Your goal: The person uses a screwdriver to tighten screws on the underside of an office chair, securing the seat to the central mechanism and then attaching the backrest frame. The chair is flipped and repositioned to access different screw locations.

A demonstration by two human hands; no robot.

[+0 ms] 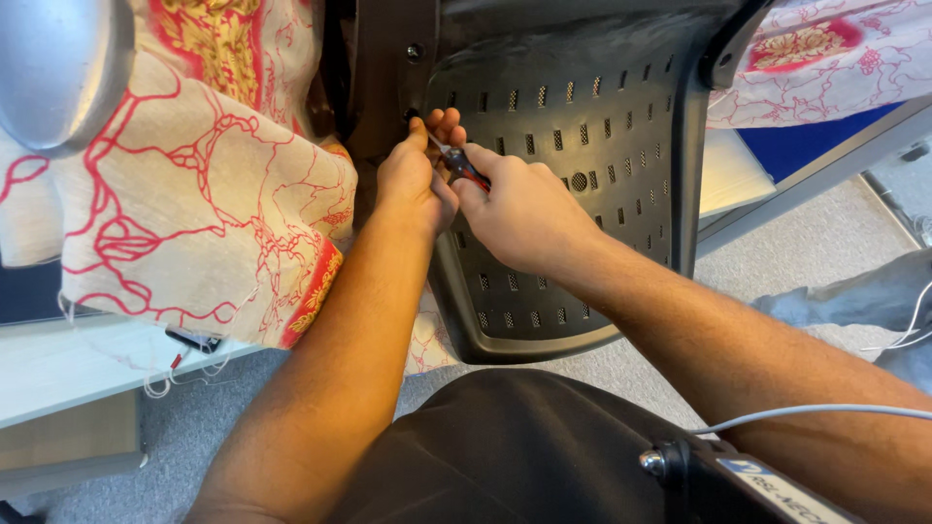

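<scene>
While the left hand point(416, 180) pinches a screw, the right hand point(524, 209) grips a screwdriver point(464, 165) against perforated black plastic point(592, 146)

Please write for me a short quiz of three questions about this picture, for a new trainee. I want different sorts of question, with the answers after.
1. True or false: the right hand holds a screwdriver with a red and black handle.
2. Which surface is the tool's tip nearest to? A) grey floor B) perforated black chair panel C) blue board
3. Fill in: the left hand has its fingers near the tool's ____.

Key: 1 true; 2 B; 3 tip. The red-patterned cloth lies to the left, apart from both hands.
</scene>
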